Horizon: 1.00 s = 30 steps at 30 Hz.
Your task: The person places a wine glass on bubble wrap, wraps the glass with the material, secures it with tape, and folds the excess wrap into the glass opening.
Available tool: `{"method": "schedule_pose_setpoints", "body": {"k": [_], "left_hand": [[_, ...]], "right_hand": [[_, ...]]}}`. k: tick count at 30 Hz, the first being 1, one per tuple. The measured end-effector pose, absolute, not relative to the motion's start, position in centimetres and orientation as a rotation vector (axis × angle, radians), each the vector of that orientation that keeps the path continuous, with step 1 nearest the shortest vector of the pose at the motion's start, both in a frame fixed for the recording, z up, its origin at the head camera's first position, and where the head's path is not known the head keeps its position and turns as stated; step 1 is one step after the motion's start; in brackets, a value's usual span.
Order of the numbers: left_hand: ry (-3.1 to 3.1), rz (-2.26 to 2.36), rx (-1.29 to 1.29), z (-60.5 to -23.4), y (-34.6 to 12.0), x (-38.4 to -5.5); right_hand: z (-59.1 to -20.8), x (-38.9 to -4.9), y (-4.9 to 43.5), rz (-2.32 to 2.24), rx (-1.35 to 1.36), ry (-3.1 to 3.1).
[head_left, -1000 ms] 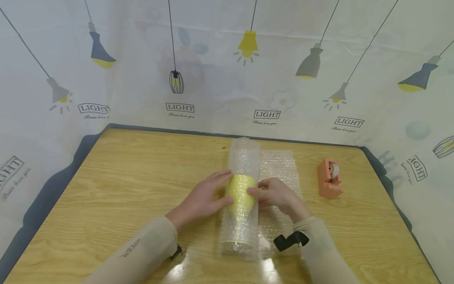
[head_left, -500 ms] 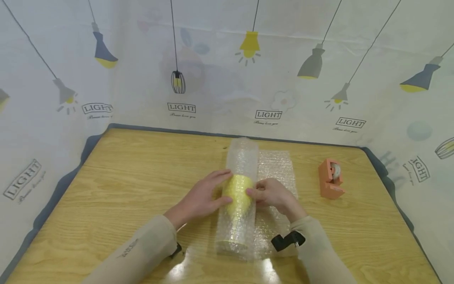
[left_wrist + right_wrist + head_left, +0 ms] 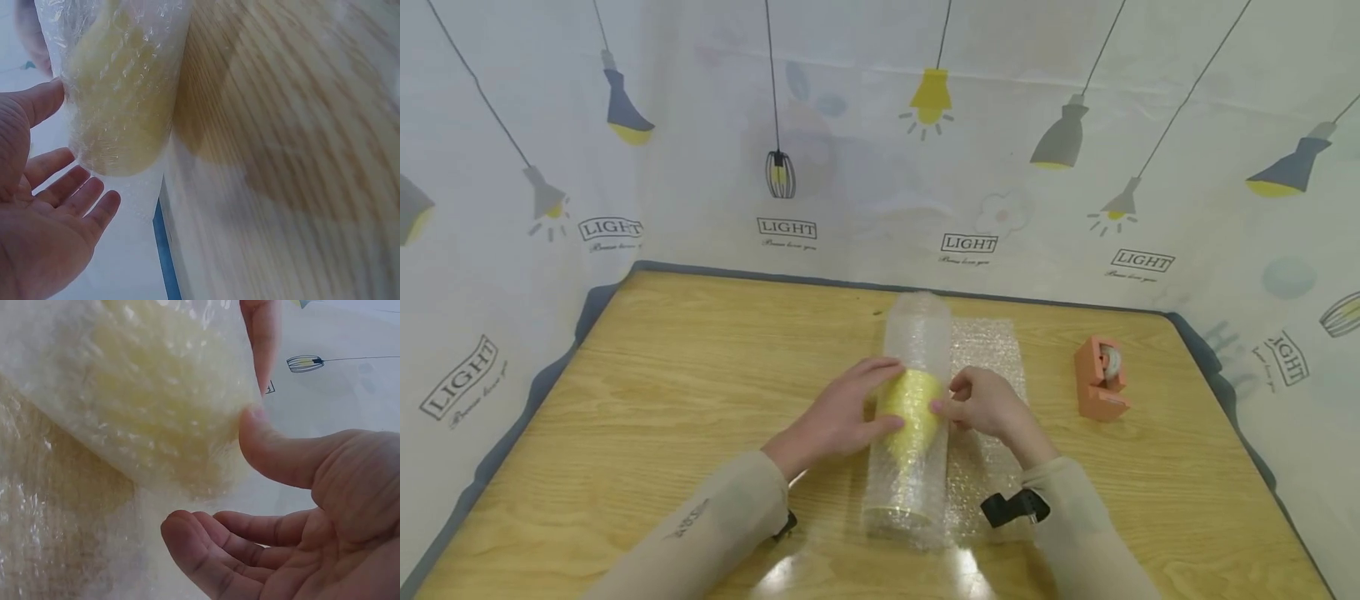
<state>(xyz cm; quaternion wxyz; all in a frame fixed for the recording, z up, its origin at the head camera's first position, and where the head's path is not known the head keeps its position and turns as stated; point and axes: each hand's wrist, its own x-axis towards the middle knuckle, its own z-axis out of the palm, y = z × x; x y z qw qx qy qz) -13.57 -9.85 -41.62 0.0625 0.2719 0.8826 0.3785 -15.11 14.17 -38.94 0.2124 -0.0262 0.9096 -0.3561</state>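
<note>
A yellow goblet (image 3: pixel 912 414), wide bowl toward the back and round foot toward the front, lies on its side inside a roll of clear bubble wrap (image 3: pixel 917 329). From the left my left hand (image 3: pixel 838 412) touches the roll beside the bowl with its thumb and index finger; in the left wrist view its other fingers are loosely spread. My right hand (image 3: pixel 992 408) is at the roll's right side. Its thumb (image 3: pixel 269 444) presses on the wrap over the bowl, while the other fingers bend softly below. A flat stretch of bubble wrap (image 3: pixel 988 342) extends from under the roll to the right.
An orange tape dispenser (image 3: pixel 1101 379) with a tape roll stands at the right of the wooden table (image 3: pixel 715 358). Behind the table's dark edge hangs a pale curtain (image 3: pixel 865 183) printed with lamps. A dark wrist mount (image 3: pixel 1017 507) sits at the right sleeve.
Since half a second ago, the wrapped goblet has shifted slightly right, with my left hand following. My right hand has moved a little right, its index finger slightly higher and farther from the roll.
</note>
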Motion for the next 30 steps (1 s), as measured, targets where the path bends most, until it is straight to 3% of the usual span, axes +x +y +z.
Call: {"method": "schedule_pose_setpoints", "body": {"k": [30], "left_hand": [[2.671, 1.115, 0.843, -41.6, -5.9, -13.8]], "right_hand": [[-38.7, -15.3, 14.5, -1.006, -0.060, 2.498]]}}
